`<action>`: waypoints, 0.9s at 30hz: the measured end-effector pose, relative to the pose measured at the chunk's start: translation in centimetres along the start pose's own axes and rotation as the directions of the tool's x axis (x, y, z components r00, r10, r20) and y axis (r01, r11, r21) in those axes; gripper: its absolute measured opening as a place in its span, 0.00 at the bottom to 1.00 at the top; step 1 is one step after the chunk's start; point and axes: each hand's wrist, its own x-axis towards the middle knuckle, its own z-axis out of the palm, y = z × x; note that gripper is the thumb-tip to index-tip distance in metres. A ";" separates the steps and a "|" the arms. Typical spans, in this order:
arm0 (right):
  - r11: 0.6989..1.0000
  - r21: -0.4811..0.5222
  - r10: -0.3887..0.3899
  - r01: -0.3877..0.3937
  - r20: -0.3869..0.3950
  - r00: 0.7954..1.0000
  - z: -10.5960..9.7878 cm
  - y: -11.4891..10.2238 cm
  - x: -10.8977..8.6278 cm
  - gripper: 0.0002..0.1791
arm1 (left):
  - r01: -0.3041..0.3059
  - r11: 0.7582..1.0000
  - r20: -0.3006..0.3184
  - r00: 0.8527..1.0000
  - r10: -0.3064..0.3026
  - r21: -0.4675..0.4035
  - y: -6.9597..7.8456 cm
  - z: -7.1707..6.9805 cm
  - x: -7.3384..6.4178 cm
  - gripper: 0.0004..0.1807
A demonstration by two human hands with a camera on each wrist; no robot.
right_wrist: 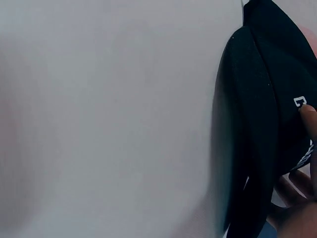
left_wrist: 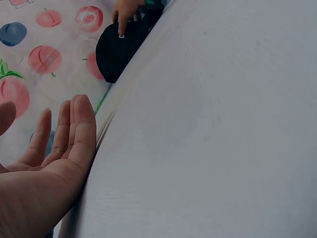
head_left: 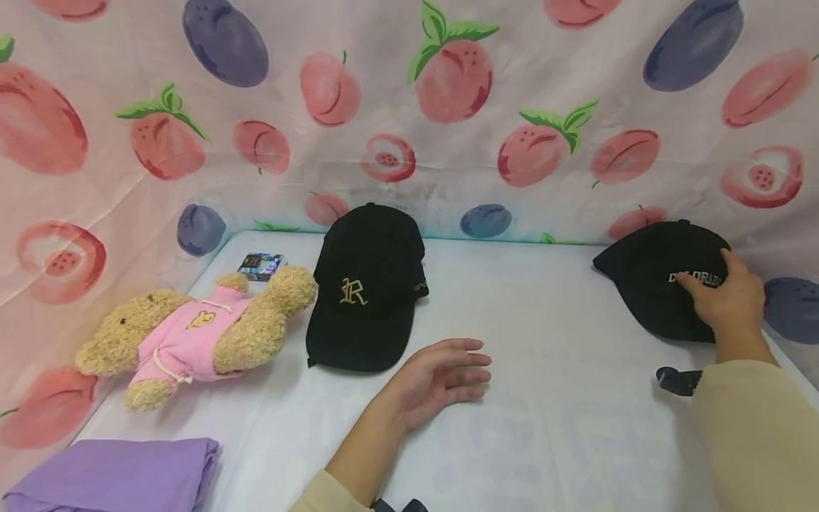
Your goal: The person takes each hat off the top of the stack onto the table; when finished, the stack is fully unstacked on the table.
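One black cap with pale lettering is at about 2 o'clock on the white bench, near the far edge, and my right hand grips it at the side. My thumb lies across the front beside the letters and my forefinger reaches to the edge of the crown, while the right wrist view shows more fingers curled beyond the lettering. I judge that pinching from both sides steadies the soft cloth, and that keeping off the brim spares its curve. Whether the cap bears its full weight on the bench, I cannot tell

My left hand holds nothing; its fingers are loosely extended, with small gaps between them, near the middle of the clock. Probably it hangs there to stay out of my right hand's way

The cap looks matt and dark, its crown rounded, its brim pointing to roughly 8 o'clock; the letters start like COLORA and my thumb partly covers them

A second black cap, bearing a gold R, sits between 10 and 11 o'clock, brim towards me, perhaps so that its badge faces me. Near 9 o'clock a teddy bear in pink lies on its back, a small box is at 10, and folded purple cloth lies towards 8
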 end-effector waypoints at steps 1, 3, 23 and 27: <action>1.000 -0.003 -0.001 0.001 0.001 1.000 -0.1 0.0 0.0 0.47 | 0.000 1.000 0.002 1.000 0.000 -0.004 0.0 0.0 -0.1 0.24; 1.000 -0.009 -0.003 0.003 0.003 1.000 -0.4 -0.1 0.0 0.47 | 0.001 1.000 0.006 1.000 -0.001 -0.009 0.0 0.0 -0.1 0.24; 0.988 0.145 0.064 -0.048 -0.106 0.992 -0.1 -1.5 -1.1 0.43 | -0.012 1.000 -0.003 1.000 0.012 0.000 0.8 -0.9 -0.6 0.26; 0.970 0.229 0.114 -0.080 -0.141 0.983 0.2 -2.1 -1.4 0.42 | -0.014 1.000 -0.003 1.000 0.014 -0.003 0.9 -1.0 -0.6 0.26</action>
